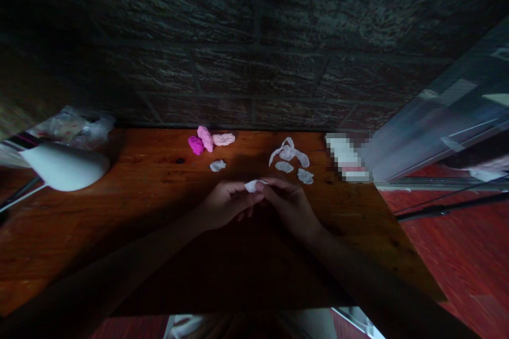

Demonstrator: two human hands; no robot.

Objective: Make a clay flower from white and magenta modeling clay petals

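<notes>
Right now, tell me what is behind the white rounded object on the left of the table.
Crumpled clear plastic shows behind the white rounded object, toward the dark wall. What the object's body covers cannot be seen, and the plastic's contents are unclear.

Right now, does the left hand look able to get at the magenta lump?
Probably yes: though the left hand is pinching a white piece, only a small scrap lies near its way to the magenta lump.
</notes>
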